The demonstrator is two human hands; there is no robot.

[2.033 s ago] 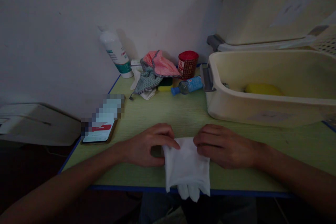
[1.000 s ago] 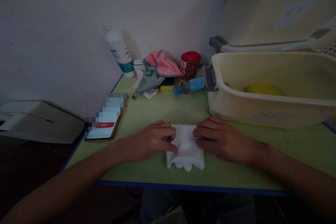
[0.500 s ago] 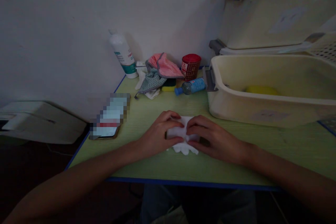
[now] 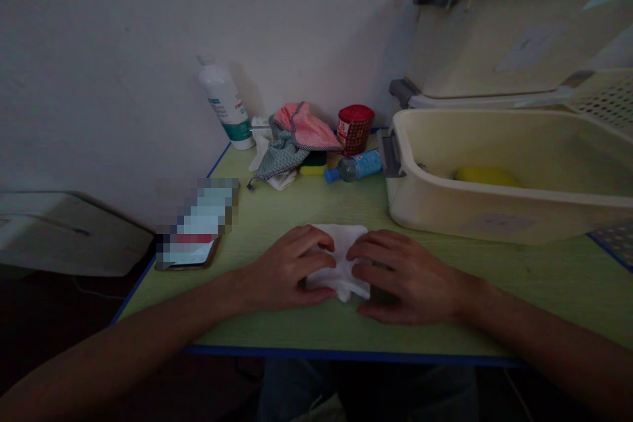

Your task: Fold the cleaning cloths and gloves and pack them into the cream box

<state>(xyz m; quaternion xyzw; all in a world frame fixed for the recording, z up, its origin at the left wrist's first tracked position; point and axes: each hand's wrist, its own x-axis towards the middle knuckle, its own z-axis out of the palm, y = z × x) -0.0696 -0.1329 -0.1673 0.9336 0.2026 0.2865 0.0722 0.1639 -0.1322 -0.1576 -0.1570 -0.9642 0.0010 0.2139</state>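
Observation:
A crumpled white tissue or thin cloth (image 4: 349,241) lies on the green tabletop (image 4: 277,326), spread between my two hands. My left hand (image 4: 294,267) rests at its left side, fingers curved over the sheet and thumb apart at the lower edge. At the right edge is my right hand (image 4: 398,277), its fingertips touching the sheet and its thumb spread away near the table. Neither hand is closed round it. What lies beneath the fingers is hidden.
A phone (image 4: 198,224) lies at the left. Behind are a white bottle (image 4: 225,102), pink cloth (image 4: 311,128), grey cloth (image 4: 281,155), sponge (image 4: 314,165), red container (image 4: 355,128) and small blue-capped bottle (image 4: 363,166). A cream bin (image 4: 445,208) holding something yellow stands right.
The white sheet has gone from bunched up to flatter and more spread. My fingers have loosened, and my right thumb has moved away from the sheet. The view has shifted slightly.

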